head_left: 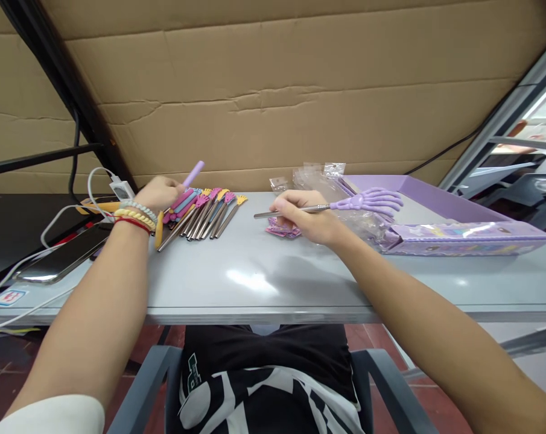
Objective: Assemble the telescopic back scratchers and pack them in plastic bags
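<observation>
My right hand (302, 214) is closed around the metal rod of a back scratcher (367, 200), whose purple hand-shaped head points right. The rod's bare end sticks out to the left of my fingers. My left hand (159, 196) is closed on a purple handle (193, 174), a smooth tube that slants up from the fingertips. Next to it lies a pile of back scratcher rods (204, 220) with pink, yellow and blue hand-shaped heads. Several coloured handles (182, 205) lie partly under my left hand. Small pink printed pieces (282, 229) lie below my right hand.
An open purple box (463, 240) stands at the right, with clear plastic bags (315, 176) beside it. On the left are a phone (62, 256), white cables and a white charger (122, 189). Cardboard (263, 84) backs the grey table (200, 283).
</observation>
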Tool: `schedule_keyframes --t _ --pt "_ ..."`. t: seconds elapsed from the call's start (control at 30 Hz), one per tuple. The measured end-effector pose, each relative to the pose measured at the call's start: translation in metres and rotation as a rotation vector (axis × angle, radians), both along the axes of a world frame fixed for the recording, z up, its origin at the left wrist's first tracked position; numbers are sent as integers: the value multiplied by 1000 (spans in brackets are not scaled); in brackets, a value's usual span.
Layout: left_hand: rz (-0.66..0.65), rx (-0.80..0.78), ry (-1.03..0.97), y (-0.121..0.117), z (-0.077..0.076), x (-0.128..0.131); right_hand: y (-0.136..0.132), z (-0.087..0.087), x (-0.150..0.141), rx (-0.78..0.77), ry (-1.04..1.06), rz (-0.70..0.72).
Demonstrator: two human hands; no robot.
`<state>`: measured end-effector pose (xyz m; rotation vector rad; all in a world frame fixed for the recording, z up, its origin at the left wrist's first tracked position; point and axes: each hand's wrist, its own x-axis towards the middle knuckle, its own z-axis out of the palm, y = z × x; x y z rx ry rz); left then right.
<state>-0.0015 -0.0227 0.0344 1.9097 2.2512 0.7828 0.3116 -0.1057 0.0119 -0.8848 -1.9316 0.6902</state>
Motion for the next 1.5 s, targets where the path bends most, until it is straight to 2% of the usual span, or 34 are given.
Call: schedule_keyframes --t 0.07,0.1,0.23,0.33,0.5,0.67,0.83,1.0,1.2,1.5 --pt "-168 -74 32 -2 -4 17 3 1 2 -1 154 -44" --pt "-230 -61 60 -2 -7 25 5 3 3 -7 229 -65" --pt "-500 134 233 1 -16 45 8 8 6 -22 419 -130" --pt "-625 231 272 0 -21 51 9 9 7 -59 457 -130" --pt "-775 236 238 -5 -25 61 11 7 6 -107 463 -108" --pt "-806 239 210 -9 -26 68 13 7 6 -131 487 -114" --pt "-807 137 108 -20 -26 74 13 9 7 -129 553 -75" --pt "-785 180 51 -32 -23 85 15 8 8 -141 599 -46" --pt "-837 280 96 -39 -25 99 18 1 3 -112 696 -1" --pt "-976 148 -41 -43 -29 111 19 -9 -4 -42 643 57"
